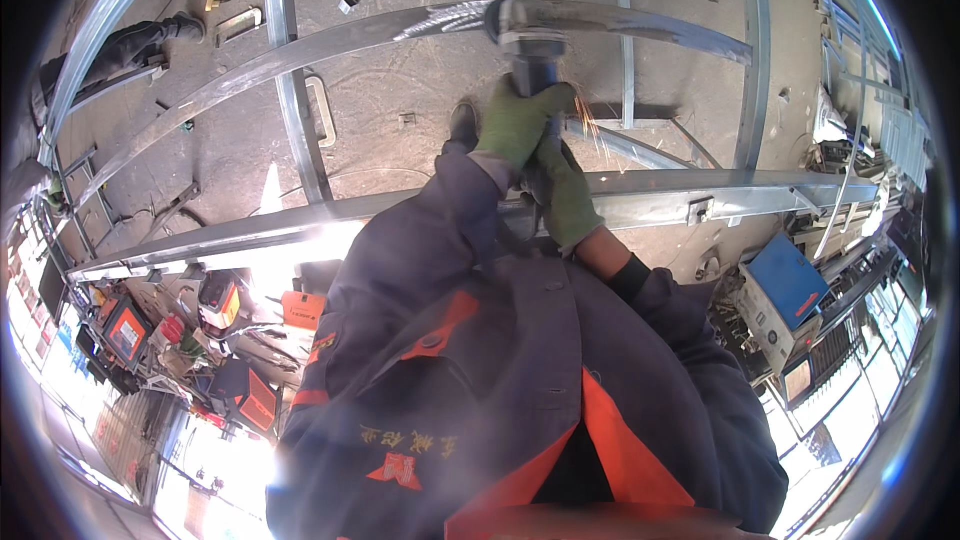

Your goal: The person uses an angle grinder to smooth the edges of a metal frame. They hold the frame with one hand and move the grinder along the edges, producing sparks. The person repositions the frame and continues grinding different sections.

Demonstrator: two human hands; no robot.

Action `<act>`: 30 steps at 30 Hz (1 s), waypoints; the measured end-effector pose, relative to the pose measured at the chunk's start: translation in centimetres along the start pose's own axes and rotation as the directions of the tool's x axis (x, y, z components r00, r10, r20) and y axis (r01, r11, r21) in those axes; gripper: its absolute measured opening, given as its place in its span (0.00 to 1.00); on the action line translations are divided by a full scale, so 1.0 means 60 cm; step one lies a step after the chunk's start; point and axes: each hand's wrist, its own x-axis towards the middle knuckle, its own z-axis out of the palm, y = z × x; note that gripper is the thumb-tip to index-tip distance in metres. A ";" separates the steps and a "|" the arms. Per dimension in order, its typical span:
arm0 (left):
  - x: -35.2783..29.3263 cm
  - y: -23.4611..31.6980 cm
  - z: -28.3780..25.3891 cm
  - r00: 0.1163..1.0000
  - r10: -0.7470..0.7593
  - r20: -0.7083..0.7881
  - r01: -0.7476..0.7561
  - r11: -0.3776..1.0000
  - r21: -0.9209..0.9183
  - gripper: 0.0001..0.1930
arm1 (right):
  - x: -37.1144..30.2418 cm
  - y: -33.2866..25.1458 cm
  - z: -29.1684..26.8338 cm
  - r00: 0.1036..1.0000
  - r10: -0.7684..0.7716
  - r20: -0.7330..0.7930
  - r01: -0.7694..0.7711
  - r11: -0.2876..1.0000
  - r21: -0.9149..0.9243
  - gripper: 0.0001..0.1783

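Note:
Both my hands wear green work gloves and are closed around an angle grinder (534, 46). My left hand (512, 128) grips the front of its body, just behind the head. Lower down, my right hand (566, 195) wraps the rear part. The grinder's head and disc meet the far steel bar (370, 32), which looks curved through the lens. Bright ground streaks show on the bar left of the disc. Orange sparks (597, 130) fly down to the right of my hands. The exact contact of disc and metal is blurred.
A near steel beam (640, 202) crosses before my body, joined to crossbars (296, 120) of a metal frame. Orange-and-black machines (128, 333) stand at lower left. A blue-topped box (785, 280) stands at right. Another person's leg (125, 48) shows at upper left.

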 end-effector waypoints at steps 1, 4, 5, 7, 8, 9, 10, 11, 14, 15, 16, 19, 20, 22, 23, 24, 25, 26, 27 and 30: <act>-0.004 0.001 -0.005 0.999 0.021 -0.038 -0.021 1.000 -0.011 0.30 | 0.006 0.001 0.000 0.999 0.016 0.033 -0.020 0.995 0.096 0.23; -0.023 0.000 -0.055 0.984 0.008 -0.177 -0.044 0.979 -0.198 0.25 | 0.029 0.005 0.018 0.930 -0.236 0.282 0.302 0.928 -0.219 0.24; -0.027 -0.004 -0.063 0.967 -0.015 -0.253 -0.052 0.966 -0.254 0.24 | 0.032 0.005 0.023 0.921 -0.228 0.315 0.311 0.919 -0.243 0.25; -0.021 -0.009 -0.064 0.972 0.031 -0.234 -0.082 0.974 -0.212 0.25 | 0.028 0.003 0.027 0.967 -0.030 0.252 0.048 0.997 -0.062 0.26; -0.019 -0.013 -0.053 0.975 0.041 -0.217 -0.083 0.979 -0.187 0.25 | 0.024 -0.003 0.020 0.971 0.085 0.223 -0.103 0.992 0.074 0.29; -0.015 -0.019 -0.031 0.985 0.020 -0.171 -0.047 0.987 -0.155 0.26 | 0.015 -0.008 0.008 0.984 0.109 0.139 -0.124 0.987 0.106 0.29; -0.005 -0.022 -0.002 0.993 0.015 -0.118 -0.030 0.992 -0.123 0.26 | 0.007 -0.014 -0.003 0.995 0.064 0.074 -0.076 0.983 0.167 0.30; 0.005 -0.021 0.029 0.998 0.013 -0.068 -0.019 0.996 -0.090 0.26 | -0.001 -0.020 -0.016 0.998 0.066 -0.017 -0.061 0.976 0.210 0.30; 0.033 -0.022 0.142 0.980 -0.067 0.188 0.039 0.988 0.146 0.31 | -0.017 -0.050 -0.095 0.960 0.158 -0.232 -0.082 0.948 0.308 0.25; 0.035 -0.028 0.188 0.982 -0.016 0.190 -0.018 0.984 0.178 0.32 | -0.013 -0.061 -0.125 0.961 0.173 -0.215 -0.082 0.923 0.377 0.26; 0.043 -0.029 0.227 0.973 -0.041 0.227 -0.011 0.976 0.219 0.33 | -0.010 -0.063 -0.142 0.947 0.170 -0.274 -0.033 0.896 0.443 0.26; 0.052 -0.032 0.278 0.954 -0.075 0.292 -0.011 0.959 0.283 0.34 | -0.020 -0.060 -0.190 0.978 0.074 -0.195 0.032 0.870 0.492 0.21; 0.047 -0.034 0.272 0.951 -0.093 0.294 0.009 0.962 0.272 0.33 | -0.021 -0.056 -0.195 0.973 0.117 -0.198 -0.001 0.862 0.506 0.20; 0.027 -0.041 0.241 0.979 -0.060 0.197 0.021 0.981 0.195 0.30 | -0.027 -0.044 -0.189 0.989 0.076 -0.126 -0.008 0.882 0.471 0.24; 0.019 -0.043 0.223 0.989 -0.058 0.134 0.038 0.988 0.148 0.28 | -0.028 -0.041 -0.183 0.986 0.114 -0.118 -0.051 0.897 0.438 0.26; 0.011 -0.044 0.207 0.996 -0.062 0.070 0.055 0.993 0.100 0.26 | -0.032 -0.041 -0.183 0.998 0.048 -0.043 -0.024 0.897 0.442 0.26; 0.005 -0.047 0.200 0.995 -0.098 -0.004 0.098 0.993 0.064 0.23 | -0.034 -0.043 -0.181 0.998 0.044 -0.045 -0.021 0.912 0.409 0.25; 0.002 -0.050 0.203 0.997 -0.079 0.025 0.078 0.996 0.030 0.24 | -0.037 -0.048 -0.184 0.998 0.039 -0.048 -0.018 0.928 0.372 0.25; 0.004 -0.053 0.216 0.996 -0.080 0.047 0.080 0.997 0.004 0.25 | -0.039 -0.055 -0.191 0.999 0.002 -0.047 0.014 0.943 0.333 0.25; 0.014 -0.061 0.286 0.977 -0.096 0.192 0.097 0.995 0.007 0.25 | -0.052 -0.083 -0.229 0.966 0.058 -0.250 0.039 0.929 0.367 0.23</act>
